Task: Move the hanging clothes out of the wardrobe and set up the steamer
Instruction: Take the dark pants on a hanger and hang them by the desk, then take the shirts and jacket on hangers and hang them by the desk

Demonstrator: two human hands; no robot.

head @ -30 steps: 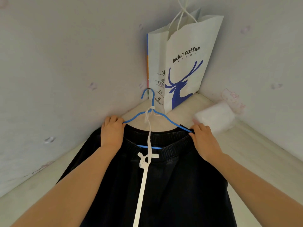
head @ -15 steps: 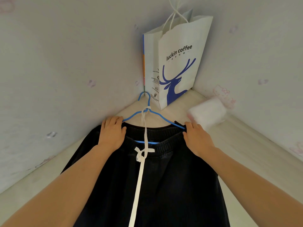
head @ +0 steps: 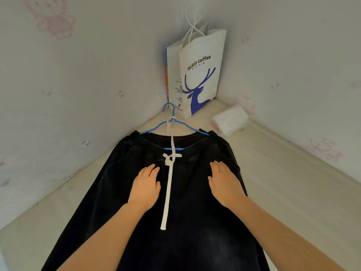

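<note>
Observer: Both grips have come off the hanger shoulders since 0.5 s ago and now sit lower, on the garment's front. Camera view also pulled back; more cloth is visible.

Checker: Grip state?

Observer: Left grip (head: pixel 145 187) released, fingers straight and together, palm flat on the black garment (head: pixel 195 231). Right grip (head: pixel 224 182) the same, flat on the cloth. Neither grasps anything. The white drawstring (head: pixel 169 192) runs between them, knotted just below the waistband.

Checker: Location of garment?

Observer: Lying spread on a pale wooden surface (head: pixel 283 173) in a corner, waistband toward the corner. It is on its blue hanger (head: pixel 154 127); the hook points at the corner, and the drawstring's upper end is looped at the hanger neck.

Checker: Surroundings?

Observer: White paper bag (head: pixel 201 75) with a blue deer print stands upright in the corner, just beyond the hook. A white wrapped bundle (head: pixel 229 121) lies beside the right wall, near the garment's right shoulder. Walls (head: pixel 78 75) carry faint pink cartoon prints.
</note>
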